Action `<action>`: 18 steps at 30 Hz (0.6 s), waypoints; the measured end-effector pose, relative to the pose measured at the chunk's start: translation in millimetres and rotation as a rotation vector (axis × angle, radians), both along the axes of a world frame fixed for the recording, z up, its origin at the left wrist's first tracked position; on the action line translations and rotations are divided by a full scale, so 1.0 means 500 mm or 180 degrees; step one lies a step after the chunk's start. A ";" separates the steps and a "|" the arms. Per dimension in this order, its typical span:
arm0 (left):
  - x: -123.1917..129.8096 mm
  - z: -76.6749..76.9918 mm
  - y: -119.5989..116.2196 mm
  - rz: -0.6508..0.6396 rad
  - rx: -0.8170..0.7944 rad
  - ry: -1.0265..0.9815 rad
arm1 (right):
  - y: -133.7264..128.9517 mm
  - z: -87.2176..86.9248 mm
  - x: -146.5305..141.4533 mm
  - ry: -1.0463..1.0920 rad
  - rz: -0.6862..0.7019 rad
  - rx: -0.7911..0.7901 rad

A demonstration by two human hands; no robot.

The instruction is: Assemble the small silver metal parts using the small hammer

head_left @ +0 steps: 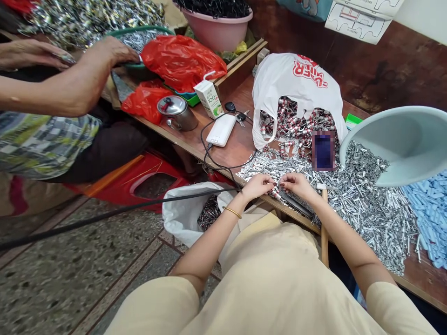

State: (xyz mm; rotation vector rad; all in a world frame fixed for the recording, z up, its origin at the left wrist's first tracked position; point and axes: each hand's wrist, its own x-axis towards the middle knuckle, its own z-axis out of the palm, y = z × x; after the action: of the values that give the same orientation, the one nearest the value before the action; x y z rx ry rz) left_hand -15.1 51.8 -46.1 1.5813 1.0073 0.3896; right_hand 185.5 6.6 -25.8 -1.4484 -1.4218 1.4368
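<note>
Heaped metal parts (380, 218) and the white bag (296, 79) crowd the bench (240, 90) beyond the fingers (268, 182). Leftward, bare wood opens between the cup (179, 116) and power bank (221, 130).

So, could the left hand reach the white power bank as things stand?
Probably yes: a thin black cable loops between the left hand and the white power bank, low enough to clear.
</note>
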 end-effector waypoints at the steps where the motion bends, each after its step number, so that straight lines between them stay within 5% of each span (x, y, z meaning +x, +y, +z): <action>1: -0.001 0.000 -0.002 0.0032 0.0035 0.0014 | -0.001 0.002 0.000 -0.0153 0.0060 0.0075; 9: -0.002 0.001 -0.016 0.0242 -0.0003 -0.0106 | -0.015 0.009 -0.021 -0.1458 0.0301 0.1269; 18: 0.004 0.002 -0.018 0.0300 -0.0353 -0.0478 | -0.040 -0.025 -0.033 -0.1517 -0.0116 0.1747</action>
State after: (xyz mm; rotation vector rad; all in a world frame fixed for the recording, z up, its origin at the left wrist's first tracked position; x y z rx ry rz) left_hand -13.0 42.8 -44.8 1.3877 0.9729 0.5013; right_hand 169.3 -13.3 -38.3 -1.4793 -1.8757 0.6052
